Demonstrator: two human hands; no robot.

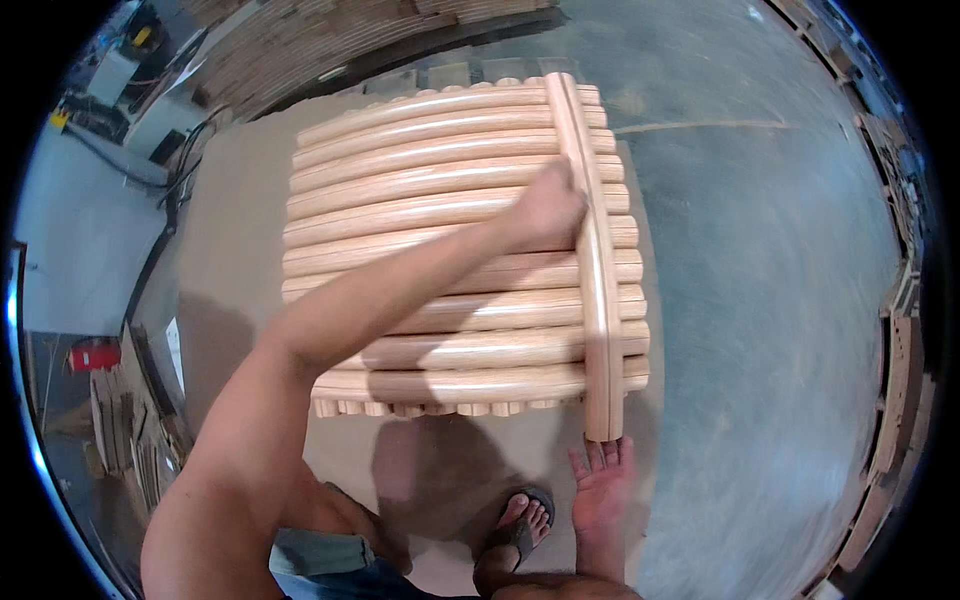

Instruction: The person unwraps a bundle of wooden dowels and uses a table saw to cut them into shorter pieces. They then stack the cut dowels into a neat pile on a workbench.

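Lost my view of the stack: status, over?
Left hand on crosswise wooden piece. Right hand open at its near end. Piece lies atop stacked rounded pieces.

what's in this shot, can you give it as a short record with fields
setting: workshop with concrete floor
main thing: stack of rounded wooden pieces, laid side by side in layers
crosswise piece: two curved wooden strips lying across the stack near its right end
left hand: resting on the stack beside the strips
right hand: open, fingers at the strips' near end
also seen: sandalled foot, red extinguisher
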